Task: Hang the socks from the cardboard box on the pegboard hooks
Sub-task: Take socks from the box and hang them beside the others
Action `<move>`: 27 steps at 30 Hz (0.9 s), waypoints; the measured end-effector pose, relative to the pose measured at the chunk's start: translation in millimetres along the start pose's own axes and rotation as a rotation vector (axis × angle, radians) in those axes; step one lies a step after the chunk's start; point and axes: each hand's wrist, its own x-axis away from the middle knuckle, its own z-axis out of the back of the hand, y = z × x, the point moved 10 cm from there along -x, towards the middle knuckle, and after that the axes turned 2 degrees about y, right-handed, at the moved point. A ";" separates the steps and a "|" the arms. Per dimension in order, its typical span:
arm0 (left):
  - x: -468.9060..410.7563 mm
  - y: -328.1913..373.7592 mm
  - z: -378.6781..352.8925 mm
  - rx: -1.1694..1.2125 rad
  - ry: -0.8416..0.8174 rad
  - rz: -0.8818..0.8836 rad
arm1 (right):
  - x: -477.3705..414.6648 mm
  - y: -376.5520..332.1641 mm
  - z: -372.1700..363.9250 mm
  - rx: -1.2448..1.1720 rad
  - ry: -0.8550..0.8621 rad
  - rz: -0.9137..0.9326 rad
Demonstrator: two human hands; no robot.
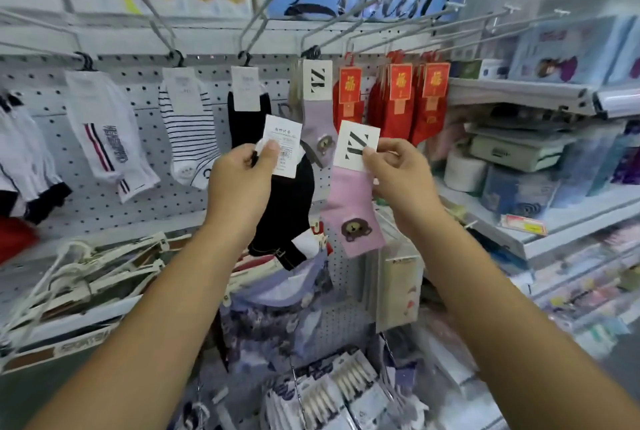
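Observation:
My left hand [239, 176] pinches the white paper label of a black sock [287, 211], which hangs down below it. My right hand [398, 173] pinches the white "ZZ" card of a pink sock [353, 218] with a brown bear face. Both socks are held up in front of the white pegboard [194, 201]. On the hooks behind hang a black sock [247, 117], a lilac bear sock [317, 121], a striped sock [188, 128], a white sock [110, 138] and red socks [405, 100]. The cardboard box is not in view.
Long wire hooks [256, 20] jut out from the top rail toward me. Shelves [540, 218] with packaged goods stand at the right. White hangers [86, 273] lie on a ledge at the lower left. Packets hang below my arms [332, 391].

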 end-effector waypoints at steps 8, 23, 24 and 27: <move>-38.4 6.9 -8.9 -0.036 0.120 -0.068 | -109.8 -42.7 -36.7 -0.031 -0.064 0.137; -50.5 4.0 -31.4 0.209 0.206 0.001 | -172.6 -38.6 -73.3 0.055 -0.247 0.291; -50.5 3.4 -31.9 0.228 0.200 0.011 | -172.8 -38.4 -71.7 0.062 -0.244 0.294; -50.5 0.7 -32.5 0.264 0.188 0.037 | -161.9 -36.9 -56.9 0.114 -0.151 0.336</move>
